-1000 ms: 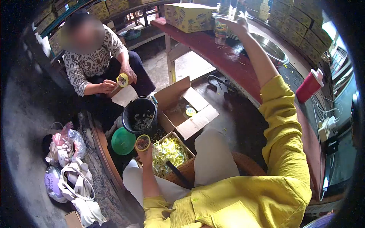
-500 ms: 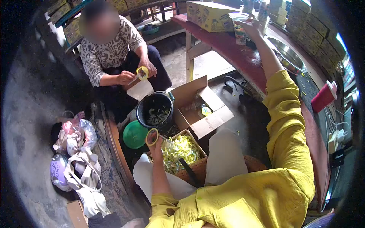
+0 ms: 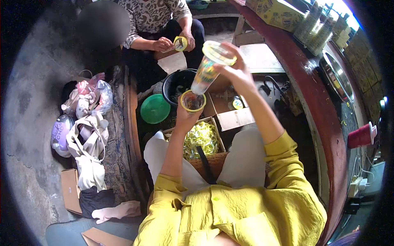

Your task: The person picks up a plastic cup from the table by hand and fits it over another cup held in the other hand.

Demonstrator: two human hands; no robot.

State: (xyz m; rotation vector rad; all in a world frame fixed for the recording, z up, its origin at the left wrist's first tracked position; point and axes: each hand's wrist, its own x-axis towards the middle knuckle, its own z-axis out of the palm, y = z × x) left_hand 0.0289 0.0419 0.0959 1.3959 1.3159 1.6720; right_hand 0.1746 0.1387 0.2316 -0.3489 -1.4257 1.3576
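Observation:
My left hand (image 3: 186, 119) is closed around a yellow-rimmed plastic cup (image 3: 200, 108), its mouth facing up toward me and something dark inside. My right hand (image 3: 238, 71) grips a clear printed plastic cup (image 3: 206, 74) near its yellow rim. That cup is tilted, with its base just above the mouth of the left cup; I cannot tell whether the two touch, or whether several cups are nested in it. Below my left hand, between my knees, sits a box of yellow-and-white strips (image 3: 201, 137).
Ahead, a co-worker's hands (image 3: 176, 43) hold another yellow-rimmed cup. A dark bucket (image 3: 168, 88), a green plastic disc (image 3: 155, 108) and an open cardboard box (image 3: 234, 119) stand before me. On the red bench (image 3: 283, 51) are stacked cups (image 3: 314, 33) and a metal bowl (image 3: 338, 78). Bags (image 3: 88, 131) lie left.
My right hand has come from the bench with the printed cup, over to my left hand. My left hand has moved up and right with its cup. The view has shifted.

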